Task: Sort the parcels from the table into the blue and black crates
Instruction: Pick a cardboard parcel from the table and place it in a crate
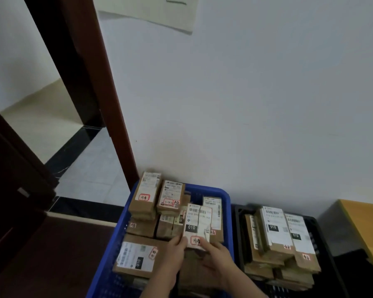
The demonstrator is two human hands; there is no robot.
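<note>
1. Over the blue crate point(211, 191), both hands hold one parcel point(198, 225) by its near end, label upward, marked "010"
2. Left hand point(174, 252): fingers curled round the parcel's near-left corner
3. Right hand point(216, 261): thumb on the label's near edge, fingers beneath the parcel's near-right side
4. Held parcel lies above other brown parcels packed in the blue crate; a tall stack point(145, 196) stands at the far-left corner
5. Black crate point(239, 231), just right of the blue one, holds further labelled parcels point(274, 231)
6. Yellow table edge point(366, 220) at far right; white wall point(246, 104) behind; open doorway point(52, 125) at left
</note>
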